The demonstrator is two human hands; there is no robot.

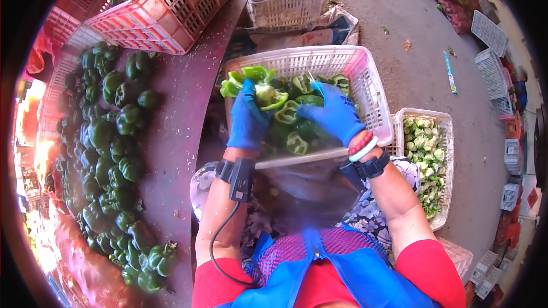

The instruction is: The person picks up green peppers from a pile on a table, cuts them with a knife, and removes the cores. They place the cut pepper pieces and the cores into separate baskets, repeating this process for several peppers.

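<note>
My left hand (pixel 249 118), in a blue glove, grips a cut-open green bell pepper (pixel 273 98) with its pale core showing, above the near left part of a white plastic crate (pixel 374 88). To its right, my gloved right hand (pixel 337 115) is closed on a small knife (pixel 311 76); only a thin bright strip of its blade shows, and the handle is hidden in the glove. Beneath both hands, opened peppers (pixel 297 144) and pepper halves lie in the crate.
Many whole green peppers (pixel 100 132) are heaped on the dark red table (pixel 185 88) at left, below a red crate (pixel 185 8). A second white crate (pixel 451 165) holds pale green pepper cores (pixel 421 140) at right. Another crate (pixel 285 8) stands beyond.
</note>
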